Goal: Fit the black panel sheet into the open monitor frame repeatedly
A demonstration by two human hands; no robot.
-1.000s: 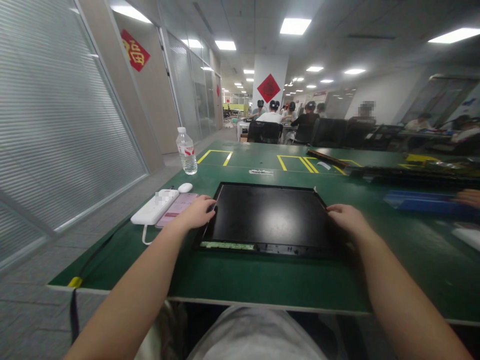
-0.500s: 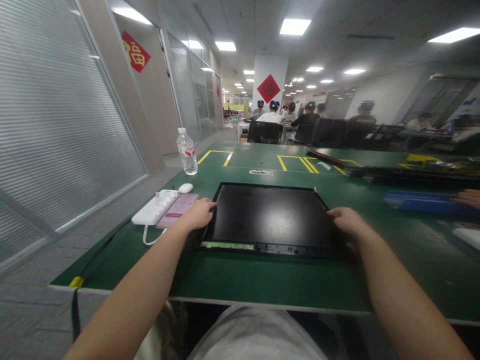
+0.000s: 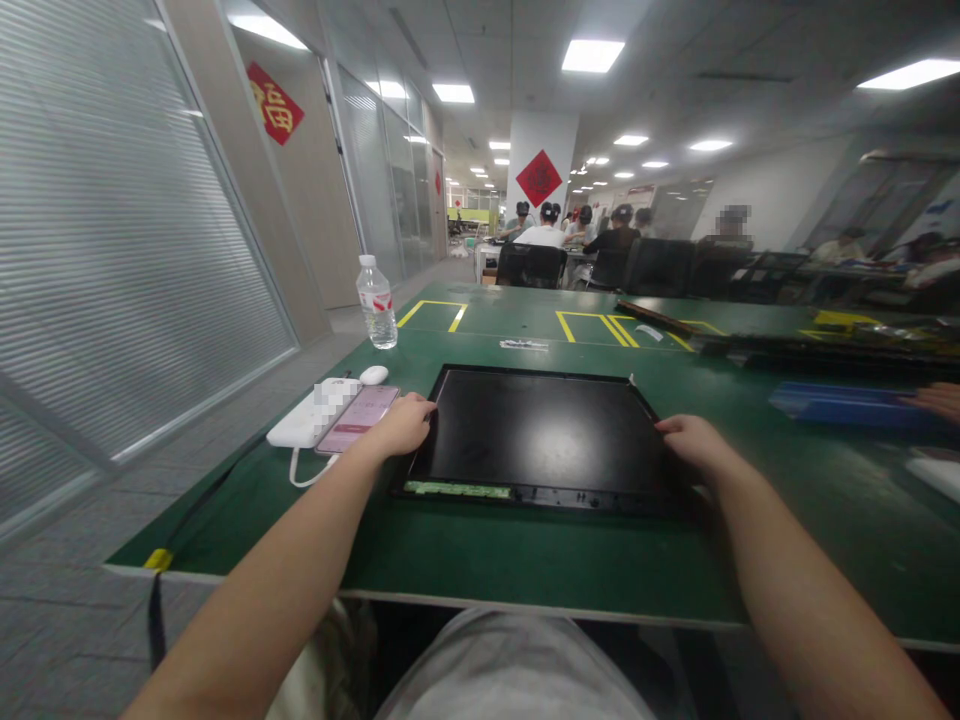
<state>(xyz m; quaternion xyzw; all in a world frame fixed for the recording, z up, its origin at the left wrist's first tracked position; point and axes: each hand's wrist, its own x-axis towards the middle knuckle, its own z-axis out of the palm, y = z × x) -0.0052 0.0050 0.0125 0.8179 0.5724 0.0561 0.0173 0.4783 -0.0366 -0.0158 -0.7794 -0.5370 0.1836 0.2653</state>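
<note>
Gripping a flat black display panel (image 3: 544,440) at its two side edges, both hands are closed on it: left hand (image 3: 403,425) curled over the left edge, right hand (image 3: 694,440) over the right edge, fingers mostly hidden under the rim. Panel lies flat on the green tabletop (image 3: 525,570), centred just in front of the person, near edge showing a green circuit strip (image 3: 454,490) and a black bezel. Judging by looks: stiff, thin, glossy face so likely slippery and fragile; best held by the side frame as now, not by the glass or the exposed strip; weight probably moderate, needs both hands. Just left of the left hand sit a phone (image 3: 358,418), a white power bank (image 3: 313,427) with cable, and a white mouse (image 3: 373,375); a water bottle (image 3: 376,302) stands farther left. Far right, a blue tray (image 3: 840,405) with another person's hand (image 3: 937,400) near it. Seated people far behind.
</note>
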